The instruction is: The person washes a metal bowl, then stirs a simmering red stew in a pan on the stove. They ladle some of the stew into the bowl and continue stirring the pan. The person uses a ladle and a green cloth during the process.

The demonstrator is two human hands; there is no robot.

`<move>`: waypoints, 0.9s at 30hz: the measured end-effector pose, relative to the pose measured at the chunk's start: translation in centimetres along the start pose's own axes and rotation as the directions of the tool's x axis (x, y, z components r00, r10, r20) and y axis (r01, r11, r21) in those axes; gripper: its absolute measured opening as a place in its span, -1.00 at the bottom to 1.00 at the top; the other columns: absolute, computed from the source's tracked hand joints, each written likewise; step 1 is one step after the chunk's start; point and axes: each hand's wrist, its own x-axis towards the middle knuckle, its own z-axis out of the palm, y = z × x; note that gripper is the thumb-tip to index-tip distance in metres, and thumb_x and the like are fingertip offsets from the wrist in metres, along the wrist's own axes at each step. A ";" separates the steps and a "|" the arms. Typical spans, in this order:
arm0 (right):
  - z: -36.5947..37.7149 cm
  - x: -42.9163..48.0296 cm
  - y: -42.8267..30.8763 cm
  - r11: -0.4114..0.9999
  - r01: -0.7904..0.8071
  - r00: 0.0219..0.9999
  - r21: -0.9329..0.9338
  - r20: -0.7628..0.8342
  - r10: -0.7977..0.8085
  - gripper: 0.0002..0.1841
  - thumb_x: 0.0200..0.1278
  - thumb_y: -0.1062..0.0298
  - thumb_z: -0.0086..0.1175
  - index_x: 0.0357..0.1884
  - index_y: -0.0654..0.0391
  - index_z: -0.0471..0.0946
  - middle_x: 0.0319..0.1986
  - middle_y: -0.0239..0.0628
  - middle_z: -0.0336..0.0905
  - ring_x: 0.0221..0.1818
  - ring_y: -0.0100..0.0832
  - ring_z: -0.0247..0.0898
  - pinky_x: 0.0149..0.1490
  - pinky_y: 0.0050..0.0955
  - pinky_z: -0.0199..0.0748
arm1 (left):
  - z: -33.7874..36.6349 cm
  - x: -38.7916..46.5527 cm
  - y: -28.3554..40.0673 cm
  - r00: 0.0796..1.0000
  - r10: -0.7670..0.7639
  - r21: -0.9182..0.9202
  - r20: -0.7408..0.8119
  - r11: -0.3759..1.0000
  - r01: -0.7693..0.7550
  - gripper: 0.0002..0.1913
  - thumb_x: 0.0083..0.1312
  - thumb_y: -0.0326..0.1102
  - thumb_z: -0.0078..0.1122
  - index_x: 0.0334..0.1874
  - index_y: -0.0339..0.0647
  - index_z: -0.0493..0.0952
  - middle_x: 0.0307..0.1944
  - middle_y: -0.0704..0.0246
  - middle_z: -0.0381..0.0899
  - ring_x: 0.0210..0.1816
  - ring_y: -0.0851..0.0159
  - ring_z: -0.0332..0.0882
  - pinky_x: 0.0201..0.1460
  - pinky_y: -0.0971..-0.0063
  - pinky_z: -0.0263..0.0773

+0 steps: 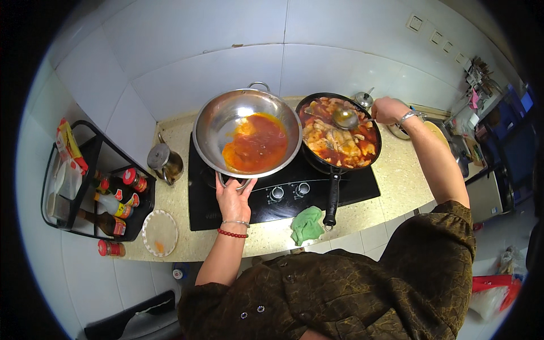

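My left hand [233, 197] grips the near loop handle of a wide stainless steel wok [208, 127], tilted over the left of the black cooktop [263, 208]. Red, oily broth [263, 148] pools in the wok's near right part. To the right, a black frying pan [377, 157] holds pale meat or fish pieces [331, 140] in red sauce, its handle [332, 199] pointing towards me. My right hand [389, 110] is closed on the handle of a metal ladle [345, 117]; the ladle's bowl is over the food at the pan's far right part. Its contents are hard to make out.
A green cloth [307, 225] lies at the counter's front edge. On the left stand a metal pot [163, 163], a plate [160, 233] and a black rack [100, 140] with bottles and jars. A small metal lid [364, 98] is behind the frying pan, near the wall.
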 end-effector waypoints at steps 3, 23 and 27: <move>1.7 0.5 2.3 0.982 -0.066 0.991 0.176 0.127 0.044 -0.79 0.04 0.49 0.04 -0.29 0.25 0.64 -0.58 -0.14 0.60 -0.65 -0.28 0.54 -0.50 -0.33 0.53 | 0.1 -0.3 0.2 0.999 -0.016 0.011 -0.038 1.000 0.016 -0.27 0.15 -0.73 -0.25 0.45 -0.13 0.10 0.29 0.21 0.29 0.24 0.05 0.41 0.25 0.02 0.47; 3.3 3.8 4.9 0.970 -0.109 0.975 0.215 0.213 0.062 -0.77 0.05 0.44 0.18 -0.20 0.18 0.67 -0.53 -0.24 0.62 -0.62 -0.36 0.51 -0.51 -0.42 0.53 | 2.6 -0.1 -0.3 0.999 -0.001 0.035 -0.035 0.999 0.003 -0.27 0.16 -0.73 -0.27 0.46 -0.12 0.08 0.33 0.18 0.25 0.28 0.02 0.37 0.26 -0.02 0.44; 3.0 3.1 4.5 0.963 -0.111 0.980 0.244 0.189 0.065 -0.77 0.04 0.45 0.18 -0.20 0.17 0.67 -0.54 -0.25 0.61 -0.61 -0.38 0.52 -0.51 -0.41 0.53 | 2.2 -0.5 0.1 1.000 0.006 0.027 -0.015 1.000 -0.006 -0.27 0.18 -0.72 -0.26 0.46 -0.11 0.08 0.33 0.17 0.25 0.28 0.01 0.38 0.26 -0.01 0.45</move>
